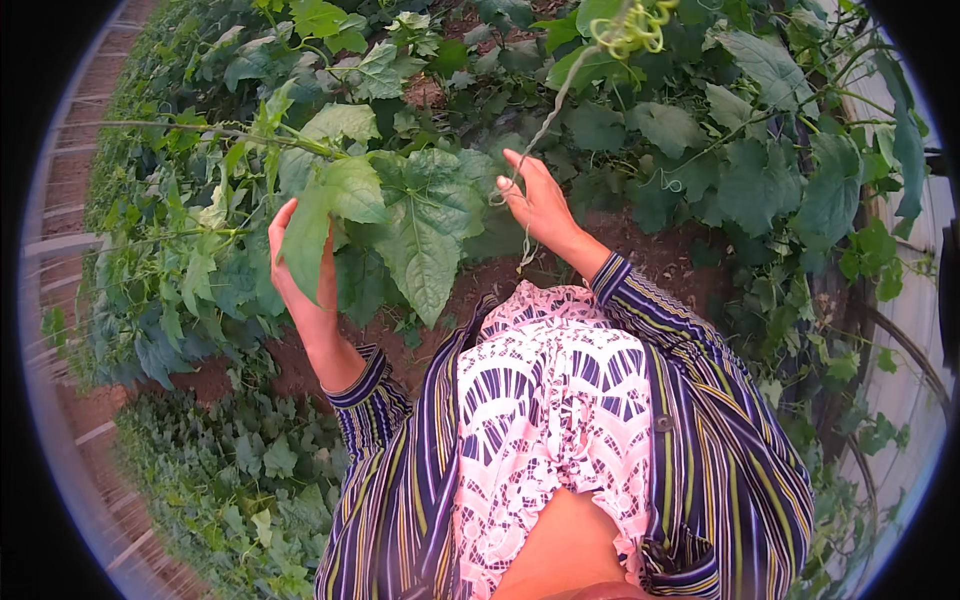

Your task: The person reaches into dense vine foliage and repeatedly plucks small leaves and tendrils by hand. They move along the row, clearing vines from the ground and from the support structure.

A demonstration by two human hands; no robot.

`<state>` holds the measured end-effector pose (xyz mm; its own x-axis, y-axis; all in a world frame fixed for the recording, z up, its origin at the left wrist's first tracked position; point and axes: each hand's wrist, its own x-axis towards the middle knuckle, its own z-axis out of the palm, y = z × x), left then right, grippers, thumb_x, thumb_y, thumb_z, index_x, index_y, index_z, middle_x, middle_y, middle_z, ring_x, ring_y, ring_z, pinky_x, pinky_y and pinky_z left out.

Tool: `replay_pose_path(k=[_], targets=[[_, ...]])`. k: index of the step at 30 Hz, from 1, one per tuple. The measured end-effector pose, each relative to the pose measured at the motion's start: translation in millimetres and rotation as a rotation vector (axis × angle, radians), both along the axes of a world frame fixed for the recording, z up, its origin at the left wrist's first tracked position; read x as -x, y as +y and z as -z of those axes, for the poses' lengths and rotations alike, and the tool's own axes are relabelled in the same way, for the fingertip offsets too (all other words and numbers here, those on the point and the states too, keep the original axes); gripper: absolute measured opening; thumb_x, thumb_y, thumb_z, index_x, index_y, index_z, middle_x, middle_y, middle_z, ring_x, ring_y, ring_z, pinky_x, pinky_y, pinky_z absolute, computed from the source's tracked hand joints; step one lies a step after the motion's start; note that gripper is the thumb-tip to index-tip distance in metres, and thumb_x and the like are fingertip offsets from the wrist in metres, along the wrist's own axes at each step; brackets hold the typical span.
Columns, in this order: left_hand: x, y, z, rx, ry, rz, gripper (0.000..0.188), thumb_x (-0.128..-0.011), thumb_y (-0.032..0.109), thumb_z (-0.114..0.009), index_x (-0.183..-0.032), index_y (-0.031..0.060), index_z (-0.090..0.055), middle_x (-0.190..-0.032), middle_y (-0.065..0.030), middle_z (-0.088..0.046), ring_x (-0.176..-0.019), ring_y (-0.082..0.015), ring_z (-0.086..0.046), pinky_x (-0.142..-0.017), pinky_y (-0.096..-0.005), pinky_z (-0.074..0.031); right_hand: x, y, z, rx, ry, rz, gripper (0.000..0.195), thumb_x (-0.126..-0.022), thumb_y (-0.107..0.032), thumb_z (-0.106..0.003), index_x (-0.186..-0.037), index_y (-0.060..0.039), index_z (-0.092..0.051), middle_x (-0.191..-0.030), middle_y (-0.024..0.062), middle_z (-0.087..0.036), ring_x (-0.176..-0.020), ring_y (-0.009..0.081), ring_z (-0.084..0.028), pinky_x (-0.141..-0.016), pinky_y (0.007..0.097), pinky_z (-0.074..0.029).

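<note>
My left hand (306, 300) is raised at the left among broad green leaves, its visible fingers apart. A lobed leaf (304, 240) hangs across its palm and hides part of it. Just to the right droops a large veined leaf (427, 232) on a climbing vine stem (247, 135). My right hand (547, 210) has a pale twisted twine (559, 101) at its thumb and forefinger. The twine bends there, and a thin loose end hangs below the hand. Higher up, curled light-green tendrils (634, 30) wrap round the twine.
Dense vines (675, 127) stand in front and to the right. Low leafy plants (247, 465) grow at the lower left. Brown soil (630, 247) shows between them. At the right edge are pale sheeting (919, 300) and a dark curved hose or pipe (907, 345).
</note>
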<state>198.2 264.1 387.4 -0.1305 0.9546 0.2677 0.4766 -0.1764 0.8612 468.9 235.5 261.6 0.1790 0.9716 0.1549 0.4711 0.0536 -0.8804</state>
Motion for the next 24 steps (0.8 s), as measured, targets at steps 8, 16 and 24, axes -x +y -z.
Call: replay_pose_path(k=[8,16,24], targets=[[-75,-72,-41,0.877,-0.444,1.309,0.039,-0.085,0.028,-0.068,-0.107,-0.0035,-0.059,-0.097,-0.0099,-0.062,-0.087,-0.0155,-0.063,-0.073,-0.0264,-0.051,64,-43,34,0.05,-0.032,-0.383,0.055,-0.09,-0.024,-0.052,-0.136,0.0018,-0.035,-0.127,0.0234,-0.045,-0.116,0.0384,-0.045,-0.096,0.0409,-0.039],[-104,47,210,0.33,0.591,0.378,0.044,-0.084,0.026,-0.063,-0.12,0.0016,-0.054,-0.115,-0.0193,-0.057,-0.108,-0.0339,-0.054,-0.092,-0.0415,-0.043,58,-69,74,0.433,0.024,-0.355,0.037,-0.082,-0.018,-0.055,-0.115,-0.0025,-0.056,-0.109,0.0219,-0.059,-0.103,0.0375,-0.055,-0.086,0.0459,-0.046],[-104,50,249,0.446,0.571,0.408,0.021,-0.085,0.017,-0.058,-0.1,0.0044,-0.065,-0.095,-0.0173,-0.065,-0.089,-0.033,-0.063,-0.08,-0.0407,-0.049,33,-137,103,0.716,0.172,-0.124,0.033,-0.085,-0.017,-0.054,-0.114,-0.0023,-0.056,-0.106,0.018,-0.062,-0.099,0.0335,-0.059,-0.086,0.0405,-0.046]])
